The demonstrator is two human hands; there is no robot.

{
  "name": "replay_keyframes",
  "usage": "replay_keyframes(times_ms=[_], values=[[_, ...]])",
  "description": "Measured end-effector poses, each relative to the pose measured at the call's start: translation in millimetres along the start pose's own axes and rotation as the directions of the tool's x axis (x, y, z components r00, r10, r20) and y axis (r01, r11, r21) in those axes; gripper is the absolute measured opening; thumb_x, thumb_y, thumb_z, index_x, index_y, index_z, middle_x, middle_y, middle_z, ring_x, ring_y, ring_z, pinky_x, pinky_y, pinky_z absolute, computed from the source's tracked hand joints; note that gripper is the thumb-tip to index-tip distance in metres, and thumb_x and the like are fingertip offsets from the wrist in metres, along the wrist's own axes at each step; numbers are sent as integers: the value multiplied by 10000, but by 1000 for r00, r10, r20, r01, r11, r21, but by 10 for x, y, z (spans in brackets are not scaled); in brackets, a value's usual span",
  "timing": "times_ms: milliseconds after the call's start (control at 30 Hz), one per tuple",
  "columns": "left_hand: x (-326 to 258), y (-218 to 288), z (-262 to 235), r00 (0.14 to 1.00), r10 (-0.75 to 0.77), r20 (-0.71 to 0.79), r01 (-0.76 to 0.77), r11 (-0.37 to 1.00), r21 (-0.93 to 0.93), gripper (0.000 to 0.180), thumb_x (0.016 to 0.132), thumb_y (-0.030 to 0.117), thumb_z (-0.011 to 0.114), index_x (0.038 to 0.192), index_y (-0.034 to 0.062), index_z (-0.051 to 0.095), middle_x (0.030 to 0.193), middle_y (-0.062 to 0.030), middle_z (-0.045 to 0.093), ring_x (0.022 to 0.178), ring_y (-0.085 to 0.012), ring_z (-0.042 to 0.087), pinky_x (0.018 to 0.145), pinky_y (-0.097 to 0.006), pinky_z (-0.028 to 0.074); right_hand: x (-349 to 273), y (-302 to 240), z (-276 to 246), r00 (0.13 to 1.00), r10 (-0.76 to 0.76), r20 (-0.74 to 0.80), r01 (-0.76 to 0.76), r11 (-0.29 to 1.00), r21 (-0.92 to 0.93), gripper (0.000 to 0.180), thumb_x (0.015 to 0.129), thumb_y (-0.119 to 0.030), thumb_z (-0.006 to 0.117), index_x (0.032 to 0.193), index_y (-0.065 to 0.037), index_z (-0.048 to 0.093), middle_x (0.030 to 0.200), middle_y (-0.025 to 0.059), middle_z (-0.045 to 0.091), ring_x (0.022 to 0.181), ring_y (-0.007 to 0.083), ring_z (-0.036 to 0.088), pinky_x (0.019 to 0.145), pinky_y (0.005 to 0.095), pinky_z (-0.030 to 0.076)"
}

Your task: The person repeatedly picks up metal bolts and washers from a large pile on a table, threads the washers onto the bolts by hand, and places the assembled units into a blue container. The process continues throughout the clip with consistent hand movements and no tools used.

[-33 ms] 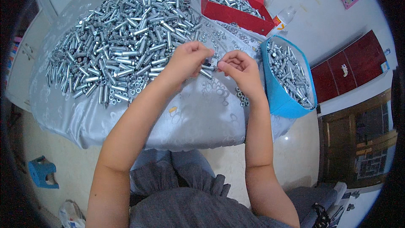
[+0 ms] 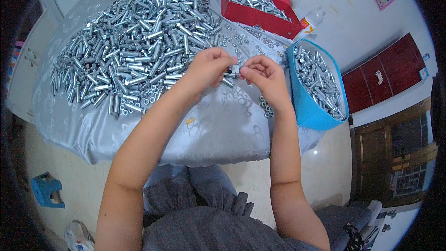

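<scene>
My left hand (image 2: pixel 210 67) is closed in front of me, its thumb pointing right. From its curled fingers a silver sleeve anchor bolt (image 2: pixel 229 75) sticks out toward the right hand. Another anchor bolt (image 2: pixel 227 82) shows just below it, close to the same fingers. Facing it, my right hand (image 2: pixel 267 78) is curled, thumb and forefinger pinched around something small and dark at the tips, too small to name. A large heap of anchor bolts (image 2: pixel 139 42) covers the table left of my hands. Loose nuts (image 2: pixel 265 107) lie below my right wrist.
A blue fabric bin (image 2: pixel 309 111) full of anchor bolts stands at the right table edge. Behind are a red box (image 2: pixel 260 21) holding more bolts and a clear plastic bottle (image 2: pixel 313 18). More nuts (image 2: pixel 149 96) lie at the heap's front edge, on the silvery tablecloth (image 2: pixel 213 135).
My left hand has shifted very slightly, its thumb a little to the right. The rest looks the same.
</scene>
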State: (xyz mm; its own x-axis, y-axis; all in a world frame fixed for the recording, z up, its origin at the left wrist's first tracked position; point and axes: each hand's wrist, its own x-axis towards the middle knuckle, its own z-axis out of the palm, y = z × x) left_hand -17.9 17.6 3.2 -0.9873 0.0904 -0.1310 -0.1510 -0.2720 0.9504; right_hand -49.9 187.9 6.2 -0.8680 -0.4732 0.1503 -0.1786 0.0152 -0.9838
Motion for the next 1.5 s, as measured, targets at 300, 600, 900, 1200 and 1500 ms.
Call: replay_keyframes(times_ms=[300,600,900,1200,1500], values=[[-33,-45,41,993,-18,113,21,999,-25,186,807,208,544,689,84,471,502,36,375,391,-51,306,360,-208,221,7,12,-23,998,2,65,-7,997,80,171,759,-95,627,892,-17,553,749,36,601,648,83,555,550,197,409],[1,-81,11,984,-28,175,62,979,-195,224,807,239,546,666,84,468,504,18,387,370,-71,329,344,-225,220,24,51,-52,997,21,76,-29,995,101,131,747,-93,643,827,-43,551,753,9,587,644,60,530,550,183,398],[-26,-52,55,997,-27,67,32,997,-64,267,811,315,554,673,105,463,517,46,364,396,-53,307,364,-207,234,11,22,35,999,-18,-28,15,995,-94,146,750,-84,638,866,-2,603,788,26,608,712,71,549,633,192,432],[31,-121,67,995,-41,86,37,998,47,263,820,315,545,818,53,560,531,60,356,433,-41,310,384,-206,232,31,95,19,988,-152,-14,141,945,-295,148,759,-66,621,891,1,609,780,38,609,698,79,539,635,191,423],[-23,27,-15,1000,0,14,1,996,-84,257,830,292,533,766,43,535,504,71,289,409,-41,262,386,-204,208,97,53,-330,861,-253,-441,120,944,-306,149,752,-129,622,853,-20,607,834,44,605,745,104,546,621,230,422]])
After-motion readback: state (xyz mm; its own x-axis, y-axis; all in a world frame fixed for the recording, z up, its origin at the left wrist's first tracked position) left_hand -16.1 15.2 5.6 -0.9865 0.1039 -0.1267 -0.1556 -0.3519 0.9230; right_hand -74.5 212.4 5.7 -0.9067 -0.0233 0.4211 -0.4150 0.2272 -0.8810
